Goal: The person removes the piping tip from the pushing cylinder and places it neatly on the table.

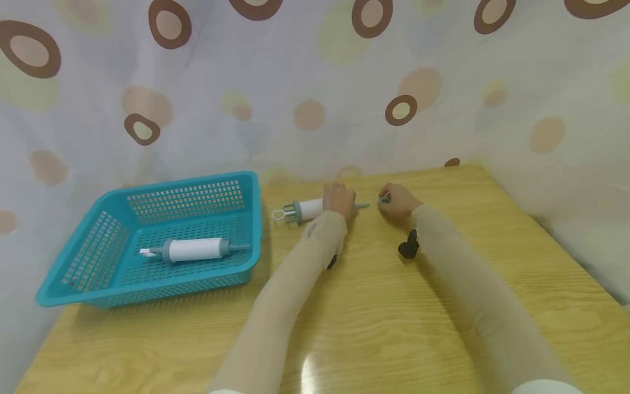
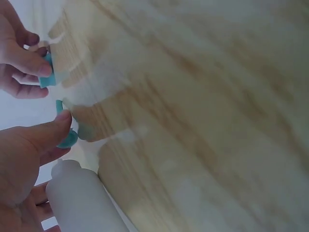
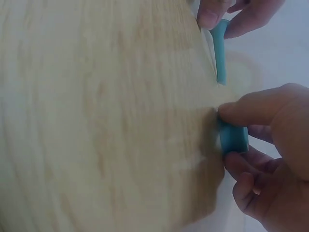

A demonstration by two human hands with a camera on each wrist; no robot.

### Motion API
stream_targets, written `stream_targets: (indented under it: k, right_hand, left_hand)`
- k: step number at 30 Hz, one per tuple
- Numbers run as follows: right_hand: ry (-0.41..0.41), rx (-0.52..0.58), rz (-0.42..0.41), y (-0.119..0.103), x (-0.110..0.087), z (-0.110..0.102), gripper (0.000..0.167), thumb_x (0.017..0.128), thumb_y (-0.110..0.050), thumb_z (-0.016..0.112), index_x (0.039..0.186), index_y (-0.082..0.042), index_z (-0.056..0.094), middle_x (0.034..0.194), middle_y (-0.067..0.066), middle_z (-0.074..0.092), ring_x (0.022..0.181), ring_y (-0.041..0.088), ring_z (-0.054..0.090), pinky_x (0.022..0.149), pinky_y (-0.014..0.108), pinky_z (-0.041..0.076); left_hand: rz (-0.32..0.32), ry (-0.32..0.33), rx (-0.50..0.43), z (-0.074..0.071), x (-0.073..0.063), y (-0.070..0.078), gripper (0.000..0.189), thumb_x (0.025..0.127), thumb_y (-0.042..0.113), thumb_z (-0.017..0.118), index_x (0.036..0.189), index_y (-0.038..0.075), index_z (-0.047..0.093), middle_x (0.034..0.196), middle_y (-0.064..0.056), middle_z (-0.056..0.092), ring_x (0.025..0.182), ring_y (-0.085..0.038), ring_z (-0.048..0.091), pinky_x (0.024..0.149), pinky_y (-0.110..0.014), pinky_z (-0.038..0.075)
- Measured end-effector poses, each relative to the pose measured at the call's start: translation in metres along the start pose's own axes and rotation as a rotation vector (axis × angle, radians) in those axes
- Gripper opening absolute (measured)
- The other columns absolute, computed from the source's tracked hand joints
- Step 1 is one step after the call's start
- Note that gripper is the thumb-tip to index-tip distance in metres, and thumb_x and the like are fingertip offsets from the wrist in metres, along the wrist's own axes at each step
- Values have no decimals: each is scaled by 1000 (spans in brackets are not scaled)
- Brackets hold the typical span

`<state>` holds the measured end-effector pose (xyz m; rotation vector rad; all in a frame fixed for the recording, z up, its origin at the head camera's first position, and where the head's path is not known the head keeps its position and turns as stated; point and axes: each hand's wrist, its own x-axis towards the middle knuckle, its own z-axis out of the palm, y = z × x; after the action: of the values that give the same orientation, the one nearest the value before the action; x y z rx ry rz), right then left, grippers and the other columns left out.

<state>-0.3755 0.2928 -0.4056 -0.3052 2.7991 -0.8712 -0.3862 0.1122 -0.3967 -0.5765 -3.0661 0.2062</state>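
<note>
The left hand [image 1: 338, 202] pinched the teal nozzle [image 3: 220, 53] between thumb and fingers, while more of its fingers lay beside the white barrel [image 2: 82, 198]; the right hand [image 1: 398, 202] held a small teal piece [image 3: 234, 139] between thumb and fingertips, just apart from the nozzle's thin tip. Whether nozzle and barrel were joined could not be told beneath the left hand.

The barrel lay near the table's far edge, its nozzle pointing toward the right edge and its ridged teal end [image 1: 293, 212] and pale loop handle [image 1: 278, 215] toward the left. It looked like light, stiff plastic, smooth enough to slip a little and round enough to roll — so a hold round its middle would probably steady it best. The nozzle seemed the weaker part, better taken at its wide base than by the tip; the small piece, probably very light, suited a fingertip pinch on its sides.

Farther out, at the table's left edge, stood a blue basket [image 1: 256, 213]. A second white tube [image 1: 196, 249] lay in it near the front wall, its tip toward the right wall. Behind the far edge hung a spotted cloth [image 1: 275, 131].
</note>
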Motion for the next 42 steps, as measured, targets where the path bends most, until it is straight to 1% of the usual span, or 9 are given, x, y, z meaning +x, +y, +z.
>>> stream_targets:
  k: [8,13,16,20,26,31,34,37,42]
  right_hand:
    - [-25,-47,-23,-8,7,-15,64,92,-27,60,133,13,32,133,38,26,117,48,37,96,58,41]
    - [-2,-50,2,-3,12,-21,76,91,-41,58,135,13,29,136,44,15,117,55,37,95,63,40]
    - [52,-48,-2,-4,13,-26,71,94,-35,54,137,14,27,137,46,13,118,56,36,96,64,38]
    - [164,-55,-73,-17,11,-34,58,97,-26,49,134,16,31,130,43,26,112,51,39,92,61,40]
    - [228,-26,-186,-64,22,-29,45,97,-18,46,129,13,40,124,36,39,112,45,42,93,58,39]
    - [229,-12,-297,-108,33,-15,38,97,-13,47,125,12,47,120,31,48,108,42,48,94,54,41]
    - [233,-10,-384,-134,40,-5,33,96,-11,49,120,12,52,115,29,52,105,40,50,92,51,43]
    - [219,-15,-481,-162,43,6,29,94,-8,51,114,12,56,111,27,55,104,38,51,92,48,45]
    - [181,-56,-596,-206,50,29,26,92,-6,52,110,10,61,110,25,60,104,36,53,93,44,44]
  left_hand:
    - [-47,-3,82,-2,9,-8,60,85,60,60,135,26,52,132,4,57,126,-16,46,106,-36,34]
    - [-78,-16,32,-9,8,-3,65,86,62,57,138,23,48,140,2,52,133,-18,42,112,-39,30]
    - [-87,14,-38,-23,10,0,63,88,61,55,137,22,49,139,1,52,132,-18,43,112,-38,30]
    - [-107,56,-81,-56,12,-1,54,93,55,52,135,21,49,139,1,52,132,-18,42,111,-39,30]
    - [-216,78,-125,-98,1,-41,40,97,46,48,128,22,55,132,1,57,126,-18,47,109,-38,33]
    - [-288,51,-222,-115,-16,-91,34,95,30,51,125,19,60,129,1,61,120,-19,54,104,-40,39]
    - [-309,9,-275,-115,-26,-120,40,93,20,52,133,18,53,134,-1,58,121,-20,54,103,-43,41]
    - [-323,-50,-333,-106,-36,-150,56,91,14,54,145,18,40,139,-5,54,124,-23,52,104,-45,40]
    - [-321,-151,-373,-94,-70,-188,44,91,9,53,135,4,50,133,-14,57,116,-28,54,102,-43,43]
